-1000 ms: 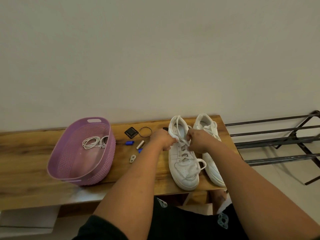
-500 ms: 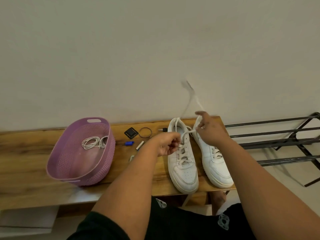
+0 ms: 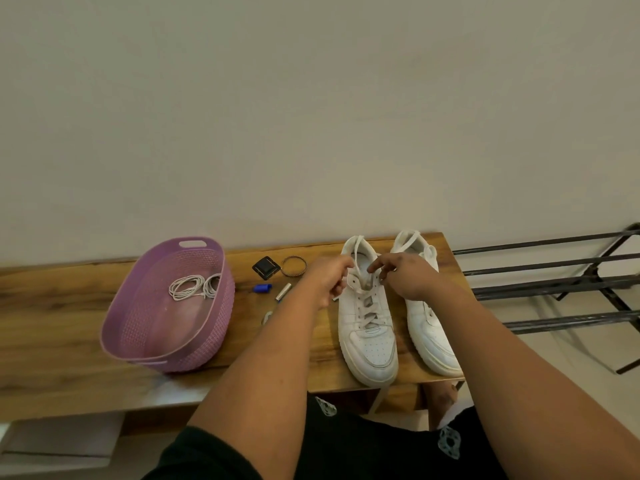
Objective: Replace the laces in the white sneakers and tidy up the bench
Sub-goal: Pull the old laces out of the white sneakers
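I had both arms stretched forward, left hand (image 3: 329, 278) curled loosely, right hand (image 3: 403, 275) with its index finger extended leftward.

We see a black metal shoe rack (image 3: 554, 271) at the right, standing on a pale floor (image 3: 561, 355) against a plain off-white wall (image 3: 311, 116). A person's black shorts with white printed patches (image 3: 446, 441) fill the bottom edge, and a bare foot (image 3: 444, 396) shows under the wood. Pale steps (image 3: 52, 441) sit at lower left.
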